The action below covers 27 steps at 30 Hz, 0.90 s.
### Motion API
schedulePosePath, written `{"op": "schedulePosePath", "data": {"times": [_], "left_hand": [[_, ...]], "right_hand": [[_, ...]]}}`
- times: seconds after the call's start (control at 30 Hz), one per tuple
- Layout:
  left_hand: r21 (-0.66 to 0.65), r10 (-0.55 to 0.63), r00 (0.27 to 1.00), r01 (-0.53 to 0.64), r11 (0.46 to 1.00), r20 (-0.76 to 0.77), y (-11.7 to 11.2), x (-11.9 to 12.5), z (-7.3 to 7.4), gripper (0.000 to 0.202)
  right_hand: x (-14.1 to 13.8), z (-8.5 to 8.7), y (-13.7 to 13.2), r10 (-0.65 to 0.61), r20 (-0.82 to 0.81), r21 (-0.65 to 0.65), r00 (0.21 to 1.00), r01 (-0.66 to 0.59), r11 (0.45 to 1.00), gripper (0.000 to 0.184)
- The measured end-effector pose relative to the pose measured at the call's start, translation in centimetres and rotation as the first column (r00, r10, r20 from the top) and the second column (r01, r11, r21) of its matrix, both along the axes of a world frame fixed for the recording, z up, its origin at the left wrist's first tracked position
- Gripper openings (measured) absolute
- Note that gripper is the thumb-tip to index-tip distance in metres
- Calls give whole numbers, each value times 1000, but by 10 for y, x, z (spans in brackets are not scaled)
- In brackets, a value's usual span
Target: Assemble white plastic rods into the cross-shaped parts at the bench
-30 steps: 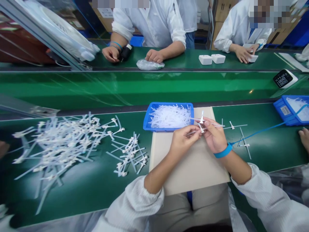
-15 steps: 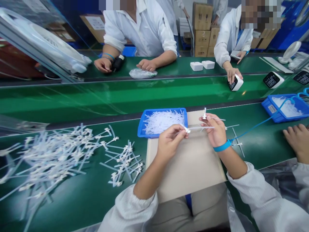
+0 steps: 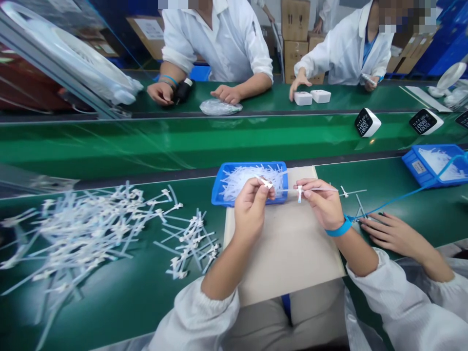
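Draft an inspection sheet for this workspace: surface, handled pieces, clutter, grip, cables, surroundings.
Surface: green tabletop, beige board.
Handled pieces: translucent strips in blue bin.
Clutter: large pile and small pile, left of the board.
Grip: left hand pinches a white connector; right hand pinches a jointed strip.
Cables: blue cord from the wristband toward the second bin.
Surroundings: co-workers opposite, another person's hand at right, display units beyond.

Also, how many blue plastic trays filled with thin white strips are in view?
2: one tray just beyond the left hand; a second tray near the right edge.
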<state>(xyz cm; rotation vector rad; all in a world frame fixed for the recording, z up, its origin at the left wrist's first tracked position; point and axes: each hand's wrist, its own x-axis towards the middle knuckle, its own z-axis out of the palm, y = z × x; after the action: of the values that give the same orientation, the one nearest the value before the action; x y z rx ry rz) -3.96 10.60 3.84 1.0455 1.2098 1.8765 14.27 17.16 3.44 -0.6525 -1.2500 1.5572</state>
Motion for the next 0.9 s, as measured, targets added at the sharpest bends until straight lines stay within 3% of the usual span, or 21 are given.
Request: {"op": "schedulePosePath", "data": {"times": [0.2, 0.43, 0.57, 0.67, 0.8, 0.9], "left_hand": [[-35, -22, 998, 24, 999, 65, 1, 1, 0, 41], [-42, 32, 997, -36, 998, -77, -2, -1, 0, 35], [-9, 69, 985, -71, 997, -158, -3, -2, 0, 27], [3, 59, 974, -60, 998, -217, -4, 0, 2, 22], [-29, 16, 967, -24, 999, -254, -6, 4, 3, 17], [-51, -32, 965, 19, 999, -260, -6, 7, 4, 14]], "right_hand": [[1, 6, -6, 17, 0, 44, 1000, -17, 999, 18], [0, -3, -1, -17, 22, 49, 1000, 16, 999, 15], [10, -8, 13, -136, 85, 48, 987, 133, 990, 23], [42, -4, 22, -298, 157, 90, 942, 287, 954, 30], [114, -3, 32, -426, 350, 127, 834, 409, 904, 51], [165, -5, 37, -492, 558, 174, 668, 486, 857, 78]]}}
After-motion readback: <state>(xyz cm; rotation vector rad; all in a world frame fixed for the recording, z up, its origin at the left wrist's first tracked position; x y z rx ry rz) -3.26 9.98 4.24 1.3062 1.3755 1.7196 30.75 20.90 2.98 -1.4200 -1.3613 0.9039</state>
